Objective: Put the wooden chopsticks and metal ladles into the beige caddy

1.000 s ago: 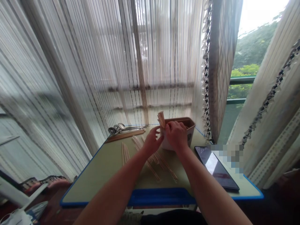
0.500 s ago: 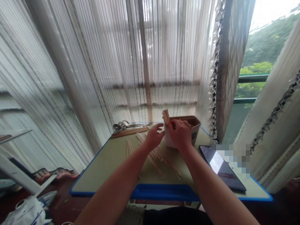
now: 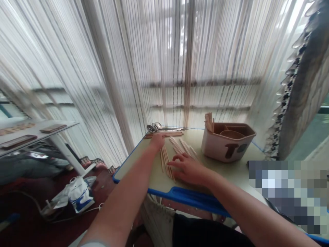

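Mid-frame: left hand is resting curled at pale chopsticks, hold unclear; right hand is lying alongside, fingers spread, clasping none.

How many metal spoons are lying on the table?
3: left spoon, middle spoon and right spoon, bunched at the far-left corner of the table; more may be hidden.
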Motion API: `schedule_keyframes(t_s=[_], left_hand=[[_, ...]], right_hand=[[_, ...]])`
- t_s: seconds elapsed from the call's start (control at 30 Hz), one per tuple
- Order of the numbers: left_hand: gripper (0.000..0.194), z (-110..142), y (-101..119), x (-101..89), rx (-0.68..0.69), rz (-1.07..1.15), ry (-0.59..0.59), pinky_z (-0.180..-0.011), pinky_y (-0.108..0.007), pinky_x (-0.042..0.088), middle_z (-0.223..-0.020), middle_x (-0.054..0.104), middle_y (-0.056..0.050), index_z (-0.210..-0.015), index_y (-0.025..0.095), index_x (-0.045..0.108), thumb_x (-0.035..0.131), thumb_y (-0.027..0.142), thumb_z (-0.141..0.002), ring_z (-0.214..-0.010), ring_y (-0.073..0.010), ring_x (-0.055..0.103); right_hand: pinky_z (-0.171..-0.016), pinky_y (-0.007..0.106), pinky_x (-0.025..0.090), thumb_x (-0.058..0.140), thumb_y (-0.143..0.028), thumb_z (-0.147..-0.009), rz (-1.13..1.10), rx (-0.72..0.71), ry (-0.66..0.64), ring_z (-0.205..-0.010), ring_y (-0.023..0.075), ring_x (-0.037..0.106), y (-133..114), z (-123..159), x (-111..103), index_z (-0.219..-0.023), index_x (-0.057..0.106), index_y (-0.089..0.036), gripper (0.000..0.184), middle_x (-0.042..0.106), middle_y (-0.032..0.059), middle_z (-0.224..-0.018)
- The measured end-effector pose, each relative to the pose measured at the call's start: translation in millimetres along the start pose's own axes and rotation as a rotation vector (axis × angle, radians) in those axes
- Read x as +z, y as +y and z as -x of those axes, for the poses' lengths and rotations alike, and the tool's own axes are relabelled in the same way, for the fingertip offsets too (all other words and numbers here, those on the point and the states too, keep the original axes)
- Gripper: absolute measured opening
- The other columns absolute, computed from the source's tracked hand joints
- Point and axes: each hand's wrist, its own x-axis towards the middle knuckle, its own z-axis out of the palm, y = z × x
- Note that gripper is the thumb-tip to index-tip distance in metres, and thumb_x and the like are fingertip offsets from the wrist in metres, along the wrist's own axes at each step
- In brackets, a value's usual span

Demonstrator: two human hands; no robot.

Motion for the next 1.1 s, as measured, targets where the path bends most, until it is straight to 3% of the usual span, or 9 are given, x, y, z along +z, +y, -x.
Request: schedule_keyframes(t_s=[0.07,0.23,0.4,0.53,0.7,0.87,0.97,1.1], left_hand=[[0.035,1.2,-1.6,2.5,-0.056,-0.066,-0.054,-0.094,-0.028,0.041,-0.106,0.067,-0.008,-0.103,0.018,0.067,0.045,0.012,-0.077,-0.103,-0.0183,0.059],[0.031,8.8,9.8,2.1,-0.206,-0.202,-0.163,-0.09,-0.036,0.044,-0.107,0.065,-0.015,-0.103,0.016,0.066,0.048,0.015,-0.077,-0.103,-0.024,0.059],[0.029,13.4,16.1,1.9,-0.199,-0.22,-0.159,-0.09,-0.034,0.044,-0.102,0.066,-0.014,-0.099,0.015,0.066,0.05,0.013,-0.075,-0.101,-0.0235,0.06],[0.03,12.6,17.2,2.1,-0.171,-0.186,-0.161,-0.091,-0.032,0.044,-0.102,0.067,-0.012,-0.097,0.015,0.066,0.054,0.011,-0.071,-0.101,-0.0232,0.06],[0.029,13.5,21.3,7.4,-0.187,-0.033,-0.148,-0.084,-0.03,0.048,-0.101,0.066,-0.011,-0.098,0.014,0.065,0.059,0.012,-0.069,-0.093,-0.0218,0.063],[0.032,12.0,24.4,18.8,-0.358,0.339,-0.217,-0.057,-0.023,0.053,-0.107,0.062,-0.011,-0.103,0.014,0.059,0.056,0.011,-0.072,-0.063,-0.0132,0.065],[0.032,9.0,25.1,23.3,-0.425,0.491,-0.205,-0.052,-0.021,0.052,-0.109,0.061,-0.013,-0.105,0.012,0.056,0.054,0.01,-0.074,-0.06,-0.0123,0.064],[0.029,8.9,29.1,25.9,-0.467,0.598,-0.189,-0.052,-0.019,0.052,-0.103,0.063,-0.013,-0.105,0.011,0.054,0.052,0.01,-0.076,-0.064,-0.0117,0.064]], right_hand=[[-0.09,0.036,0.035,0.047,-0.043,-0.085,0.005,-0.005,-0.065,-0.103,0.0217,0.046,-3.2,-1.0,0.8,-0.115,0.059,-0.032,0.034,0.058,0.0044,-0.112],[-0.086,0.033,0.035,0.046,-0.035,-0.086,0.095,0.116,-0.07,-0.093,0.021,0.048,-1.2,-5.1,-4.9,-0.089,0.068,-0.021,0.026,0.065,0.0066,-0.09],[-0.08,0.03,0.037,0.045,-0.029,-0.084,0.164,0.305,-0.054,-0.092,0.0209,0.053,1.0,-8.8,0.2,-0.093,0.066,-0.02,0.024,0.067,0.0078,-0.092],[-0.073,0.032,0.04,0.042,-0.025,-0.082,0.253,0.446,-0.118,-0.086,0.0228,0.058,-0.4,-11.7,0.0,-0.085,0.068,-0.016,0.028,0.067,0.0123,-0.091],[-0.066,0.033,0.04,0.042,-0.025,-0.077,0.325,0.535,-0.134,-0.081,0.0254,0.061,-2.9,-11.3,-4.7,-0.084,0.069,-0.014,0.029,0.067,0.0148,-0.09],[-0.059,0.029,0.037,0.047,-0.032,-0.074,0.223,0.627,-0.03,-0.071,0.0228,0.061,3.5,-9.3,-8.3,-0.075,0.068,-0.018,0.025,0.068,0.0112,-0.079],[-0.054,0.027,0.033,0.048,-0.032,-0.073,0.069,0.691,0.135,-0.062,0.0188,0.057,12.0,-8.2,-14.0,-0.068,0.066,-0.017,0.024,0.066,0.0083,-0.068],[-0.049,0.024,0.031,0.046,-0.028,-0.072,-0.328,0.73,0.323,-0.052,0.0132,0.05,17.8,-5.8,-28.0,-0.062,0.061,-0.015,0.023,0.058,0.0028,-0.055]])
